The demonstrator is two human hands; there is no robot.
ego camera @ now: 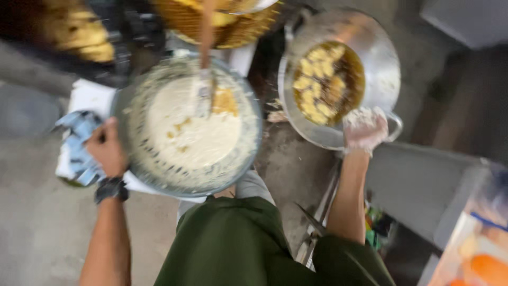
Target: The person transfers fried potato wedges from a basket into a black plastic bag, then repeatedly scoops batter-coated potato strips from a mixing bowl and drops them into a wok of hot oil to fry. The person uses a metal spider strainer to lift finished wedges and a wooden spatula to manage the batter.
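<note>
Two hands are seen at work. The bowl (188,127) rim is held by the left hand (106,148), grip closed on it, a watch (111,188) worn at the wrist. The right hand (365,128), caked in batter, is held at the wok (338,74) rim; its grip cannot be told. White batter (190,132) is seen in the bowl, a spoon (205,79) stuck in. Yellow pieces (323,82) are seen in the wok's oil.

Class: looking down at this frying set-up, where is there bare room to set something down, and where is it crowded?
Bare grey floor lies left of the left hand. A batter-flecked strip runs between bowl and wok. Crowded: the top, where a basket overhangs the bowl, and the wok rim, where the battered right hand hovers.
</note>
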